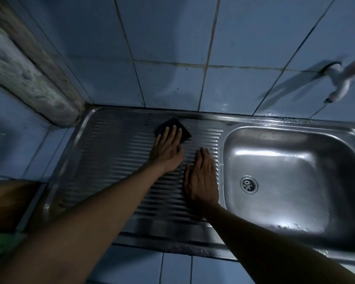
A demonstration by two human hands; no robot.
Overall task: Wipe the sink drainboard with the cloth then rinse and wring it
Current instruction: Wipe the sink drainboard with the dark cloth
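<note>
A small dark cloth (173, 122) lies near the back of the ribbed steel drainboard (115, 152). My left hand (167, 149) presses on it with straight fingers, covering most of its near half. Flat on the ridges closer to me rests my right hand (201, 178), palm down, holding nothing, just left of the sink basin (285, 173). The basin is wet, with a round drain (248, 184) at its bottom.
A white tap (340, 80) with a pink handle juts from the blue tiled wall above the basin at the right. A rough concrete ledge (29, 74) runs along the left. Blue tiles border the sink's front edge.
</note>
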